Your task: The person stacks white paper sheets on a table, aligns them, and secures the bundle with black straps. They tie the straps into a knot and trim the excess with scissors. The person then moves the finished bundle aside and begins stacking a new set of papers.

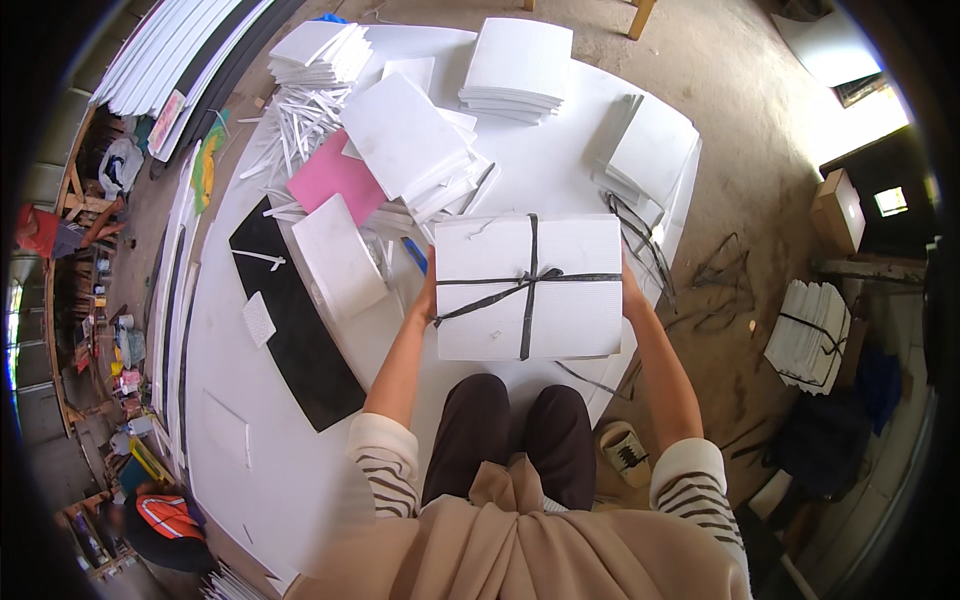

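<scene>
A bundle of white corrugated sheets [485, 325], tied crosswise with a black strap [529, 320], is held up in front of my knees. My left hand [427, 298] grips its left side and my right hand [632, 292] its right side; most of the fingers are hidden behind the bundle. The strap's knot sits near the middle of the top face, and a loose end runs toward my left hand. Just beyond the left hand lies a slim blue object [414, 255], partly covered.
White stacks [518, 60], [655, 150] stand on the large white sheet [570, 160]. A pink sheet [335, 180], white offcuts [300, 125] and a black panel [300, 330] lie leftward. Another tied bundle [808, 335] is at right. Two people [165, 518], [45, 232] are at left.
</scene>
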